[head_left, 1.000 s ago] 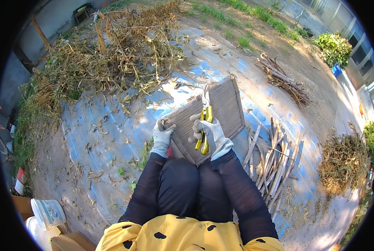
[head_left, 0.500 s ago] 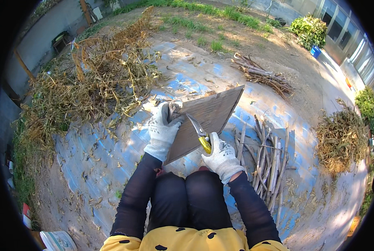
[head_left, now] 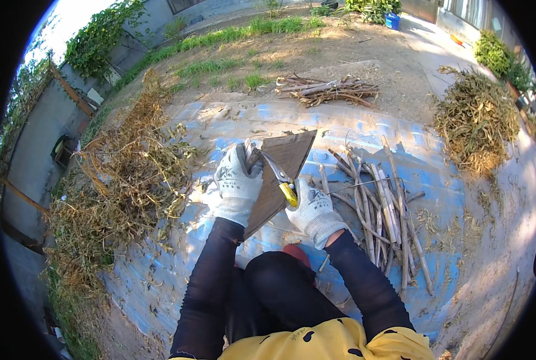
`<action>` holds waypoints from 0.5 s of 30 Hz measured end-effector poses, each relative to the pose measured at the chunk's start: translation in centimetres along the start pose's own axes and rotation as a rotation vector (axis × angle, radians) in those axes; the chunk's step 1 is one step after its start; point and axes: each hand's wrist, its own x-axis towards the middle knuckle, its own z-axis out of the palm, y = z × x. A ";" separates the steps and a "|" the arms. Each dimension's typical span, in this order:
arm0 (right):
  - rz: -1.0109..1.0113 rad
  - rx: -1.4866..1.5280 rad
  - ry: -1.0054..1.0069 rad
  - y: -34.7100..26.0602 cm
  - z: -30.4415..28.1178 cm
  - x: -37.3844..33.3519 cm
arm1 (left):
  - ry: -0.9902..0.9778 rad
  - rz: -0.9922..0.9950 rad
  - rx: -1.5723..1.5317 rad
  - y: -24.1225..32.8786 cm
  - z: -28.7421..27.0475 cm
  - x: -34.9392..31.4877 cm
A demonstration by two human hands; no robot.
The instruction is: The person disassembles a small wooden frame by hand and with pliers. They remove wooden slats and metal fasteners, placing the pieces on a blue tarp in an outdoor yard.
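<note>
My gloved left hand is closed at the left edge of a thin, flat brown board, which tilts up in front of my knees. A greyish-brown end shows by its thumb; I cannot tell whether it is part of the board. My right hand, also gloved, grips pruning shears by the yellow handles. Their metal blades point up and left across the board, with the tip close to my left hand's fingers. Just right of my right hand lies a loosely tied bundle of sticks.
A blue sheet strewn with dry leaves covers the ground. Dried plants are heaped at the left, and another dry heap stands at the right. A second bundle of twigs lies farther off, before grass and a blue bucket.
The view has swung right and up. The board has turned more edge-on, so less of its face shows. The shears' tip has come nearer my left hand, and my legs have shifted.
</note>
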 end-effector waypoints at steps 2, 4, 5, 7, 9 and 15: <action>0.003 -0.001 0.033 0.7 -0.8 0.1 | 0.058 0.088 0.007 0.5 1.3 0.2; 0.004 -0.017 0.023 1.6 -1.2 0.7 | 0.008 0.092 0.027 0.6 2.6 0.9; -0.001 -0.046 0.042 1.9 -1.4 0.9 | 0.008 0.110 0.034 0.8 3.2 1.2; 0.005 -0.061 0.084 2.5 -1.8 0.9 | -0.029 0.109 0.023 1.7 3.6 1.7; -0.002 -0.060 0.097 2.7 -2.5 1.1 | -0.047 0.131 0.033 2.1 3.9 2.1; -0.030 0.019 0.035 4.1 -3.8 1.8 | -0.071 0.164 0.037 2.9 4.6 2.2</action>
